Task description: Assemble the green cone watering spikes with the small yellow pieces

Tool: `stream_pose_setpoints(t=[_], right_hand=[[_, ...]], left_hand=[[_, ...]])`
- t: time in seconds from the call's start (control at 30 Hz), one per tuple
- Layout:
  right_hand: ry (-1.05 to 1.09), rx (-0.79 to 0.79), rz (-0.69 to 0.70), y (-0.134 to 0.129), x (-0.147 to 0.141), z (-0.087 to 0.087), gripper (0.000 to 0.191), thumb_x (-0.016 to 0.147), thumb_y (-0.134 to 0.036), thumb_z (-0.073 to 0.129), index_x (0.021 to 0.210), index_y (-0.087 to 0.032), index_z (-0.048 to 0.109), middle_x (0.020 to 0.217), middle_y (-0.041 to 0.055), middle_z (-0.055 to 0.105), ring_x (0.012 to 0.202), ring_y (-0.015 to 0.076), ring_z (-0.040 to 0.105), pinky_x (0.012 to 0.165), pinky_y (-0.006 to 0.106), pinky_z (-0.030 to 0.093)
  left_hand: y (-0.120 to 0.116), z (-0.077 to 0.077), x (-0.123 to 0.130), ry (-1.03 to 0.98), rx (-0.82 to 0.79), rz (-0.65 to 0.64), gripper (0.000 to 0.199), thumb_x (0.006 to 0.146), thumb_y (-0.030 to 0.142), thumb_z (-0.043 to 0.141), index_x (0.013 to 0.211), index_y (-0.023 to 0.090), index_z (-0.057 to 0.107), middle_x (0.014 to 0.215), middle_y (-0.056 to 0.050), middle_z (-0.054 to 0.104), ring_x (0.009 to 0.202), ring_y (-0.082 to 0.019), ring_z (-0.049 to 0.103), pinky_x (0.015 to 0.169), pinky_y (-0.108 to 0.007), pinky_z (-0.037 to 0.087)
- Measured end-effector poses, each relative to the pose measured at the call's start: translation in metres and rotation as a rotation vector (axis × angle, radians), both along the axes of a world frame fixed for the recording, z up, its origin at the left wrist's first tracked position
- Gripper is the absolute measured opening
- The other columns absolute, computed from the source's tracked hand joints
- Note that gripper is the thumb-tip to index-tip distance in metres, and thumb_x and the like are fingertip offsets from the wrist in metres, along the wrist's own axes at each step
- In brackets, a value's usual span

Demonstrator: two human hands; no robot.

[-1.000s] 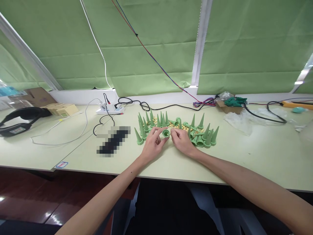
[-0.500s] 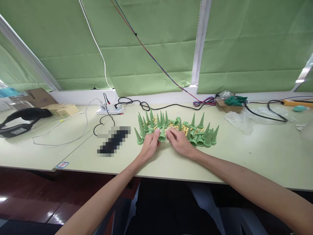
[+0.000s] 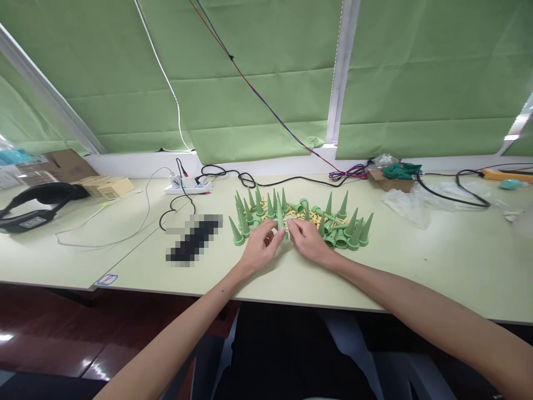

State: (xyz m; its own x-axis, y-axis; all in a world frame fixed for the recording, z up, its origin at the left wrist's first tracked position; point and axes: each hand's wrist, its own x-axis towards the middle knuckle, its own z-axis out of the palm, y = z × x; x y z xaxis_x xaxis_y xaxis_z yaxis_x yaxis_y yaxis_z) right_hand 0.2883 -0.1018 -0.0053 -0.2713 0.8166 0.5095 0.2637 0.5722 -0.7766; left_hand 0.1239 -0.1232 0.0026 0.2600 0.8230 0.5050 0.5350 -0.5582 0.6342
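The left hand point(image 3: 259, 245) pinches a green cone point(image 3: 280, 215), tip up, between thumb and fingers over the table point(image 3: 266, 286). Close beside it, the right hand point(image 3: 308, 241) has its fingertips drawn together; whether they grip anything I cannot tell. Small yellow pieces point(image 3: 315, 221) lie just beyond both.

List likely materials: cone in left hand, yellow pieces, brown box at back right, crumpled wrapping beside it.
Cone in the left hand: likely plastic, matte green; smooth, evenly coloured sides.
Yellow pieces: perhaps plastic, from the uniform colour; too small to judge finish.
Brown box: likely cardboard, dull; plain brown, flat side.
Crumpled wrapping: probably thin plastic film, slightly shiny; wrinkled, see-through.
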Motion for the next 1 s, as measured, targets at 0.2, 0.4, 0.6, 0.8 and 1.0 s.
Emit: stream_pose_setpoints(t=[0.2,0.4,0.6,0.8,1.0], right_hand=[[0.019,-0.041,-0.018,0.0018,-0.0009,0.0003,0.043,0.097,-0.035,0.037,0.056,-0.021,0.036,0.05,-0.003,0.04,0.052,0.0126,0.038,0.056,0.028,0.03],[0.056,-0.052,-0.035,-0.0019,0.0007,0.0038,0.042,0.099,-0.042,0.035,0.063,-0.021,0.04,0.054,-0.0028,0.044,0.053,0.0129,0.041,0.056,0.028,0.032],[0.12,-0.057,-0.04,-0.0026,0.0021,0.0044,0.04,0.101,-0.047,0.031,0.071,-0.022,0.042,0.059,-0.0028,0.044,0.055,0.0131,0.044,0.057,0.027,0.034],[0.013,0.027,0.071,-0.0034,0.002,0.0028,0.036,0.101,-0.043,0.034,0.074,-0.021,0.042,0.067,-0.0026,0.048,0.06,0.0125,0.045,0.06,0.027,0.034],[0.006,0.004,0.08,-0.0026,0.0021,0.0014,0.035,0.101,-0.043,0.034,0.073,-0.022,0.039,0.064,-0.0037,0.047,0.058,0.0121,0.043,0.059,0.026,0.033]], left_hand=[[0.0017,-0.0036,-0.0005,-0.007,0.033,-0.017,0.022,0.091,0.038,0.052,0.098,0.018,0.059,0.099,-0.004,0.051,0.059,-0.006,0.045,0.047,-0.019,0.04],[0.0,-0.0004,0.0028,-0.043,-0.004,0.061,0.024,0.092,0.041,0.051,0.102,0.02,0.055,0.102,-0.004,0.055,0.056,-0.005,0.047,0.05,-0.021,0.041],[-0.0013,0.0047,0.0016,-0.13,-0.114,0.161,0.053,0.098,0.051,0.03,0.068,0.016,0.057,0.062,-0.002,0.055,0.051,-0.01,0.047,0.054,-0.026,0.039],[0.0031,0.0006,-0.0007,-0.11,-0.303,0.077,0.07,0.096,0.06,0.023,0.058,0.016,0.062,0.041,0.0,0.044,0.046,-0.014,0.047,0.057,-0.028,0.039],[0.0026,0.002,0.0001,-0.089,-0.312,0.028,0.062,0.095,0.06,0.029,0.063,0.016,0.057,0.043,0.002,0.043,0.046,-0.013,0.046,0.057,-0.028,0.038]])
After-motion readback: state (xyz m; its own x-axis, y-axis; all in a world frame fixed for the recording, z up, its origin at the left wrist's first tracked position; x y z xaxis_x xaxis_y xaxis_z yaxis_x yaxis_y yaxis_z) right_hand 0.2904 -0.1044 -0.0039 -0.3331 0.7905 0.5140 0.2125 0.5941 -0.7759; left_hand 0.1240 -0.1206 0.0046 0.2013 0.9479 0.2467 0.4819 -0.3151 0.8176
